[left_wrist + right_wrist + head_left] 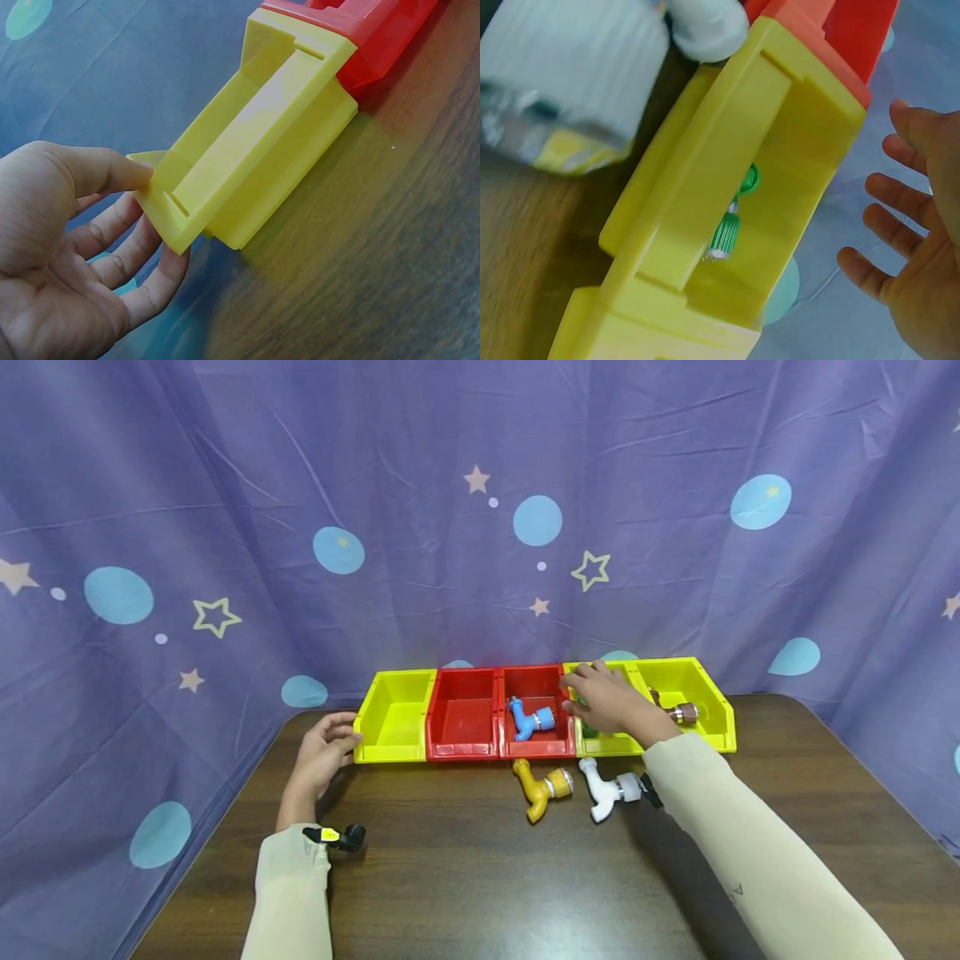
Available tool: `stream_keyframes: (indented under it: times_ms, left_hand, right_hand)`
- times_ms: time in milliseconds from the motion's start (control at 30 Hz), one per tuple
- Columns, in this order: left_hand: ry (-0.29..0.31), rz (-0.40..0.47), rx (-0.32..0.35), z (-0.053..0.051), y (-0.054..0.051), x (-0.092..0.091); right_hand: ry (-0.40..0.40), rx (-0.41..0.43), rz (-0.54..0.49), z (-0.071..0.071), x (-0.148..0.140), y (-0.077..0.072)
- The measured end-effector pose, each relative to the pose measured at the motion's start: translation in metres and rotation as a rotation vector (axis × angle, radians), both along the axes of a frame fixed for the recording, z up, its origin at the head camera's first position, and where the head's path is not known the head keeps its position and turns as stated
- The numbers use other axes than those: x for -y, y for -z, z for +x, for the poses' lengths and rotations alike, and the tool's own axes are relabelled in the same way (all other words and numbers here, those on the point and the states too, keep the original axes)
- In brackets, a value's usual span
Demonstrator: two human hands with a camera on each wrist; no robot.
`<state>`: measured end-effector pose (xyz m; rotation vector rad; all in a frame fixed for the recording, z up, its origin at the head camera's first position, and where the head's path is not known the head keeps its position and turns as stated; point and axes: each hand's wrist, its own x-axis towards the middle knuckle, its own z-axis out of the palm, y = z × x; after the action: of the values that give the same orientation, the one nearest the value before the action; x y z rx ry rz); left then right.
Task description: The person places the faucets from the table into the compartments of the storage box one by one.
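Note:
At the left end of the row, my left hand [321, 756] grips the side wall of a yellow bin [393, 714]; the left wrist view shows the thumb on its edge and fingers against the outside. My right hand [606, 695] hovers over another yellow bin [615, 746], its fingers spread and holding nothing in the right wrist view. Inside that bin lies a green tap [724, 234], mostly hidden by the hand in the head view. A blue tap [531, 721] lies in the red bin [536, 749] beside it.
An unfilled red bin [461, 714] adjoins the left yellow one. The rightmost yellow bin [722, 735] holds a brown tap [684, 714], partly behind the right arm. On the wooden table [465, 877], a yellow tap [536, 792] and a white tap [602, 791] lie before the row.

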<state>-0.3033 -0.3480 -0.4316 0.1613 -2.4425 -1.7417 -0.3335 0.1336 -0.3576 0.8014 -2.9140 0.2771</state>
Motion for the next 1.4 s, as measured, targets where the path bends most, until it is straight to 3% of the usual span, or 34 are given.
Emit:
stream_keyframes:
  times_ms: [300,700,1200,1400]
  left_hand:
    - [0.002,-0.004,0.007,0.001,-0.002,-0.001]
    - [-0.001,-0.001,0.009,0.001,-0.001,-0.001]
    - [0.007,-0.007,0.002,0.001,-0.003,-0.002]
    - [-0.001,0.000,0.008,0.000,-0.002,-0.001]
  right_hand:
    - [-0.018,-0.078,-0.025,0.013,-0.022,0.000]
    - [-0.003,-0.089,-0.082,0.023,-0.051,0.011]
    - [0.082,-0.079,-0.196,0.039,-0.094,0.014]
    - [0.167,-0.085,-0.263,0.045,-0.113,0.014]
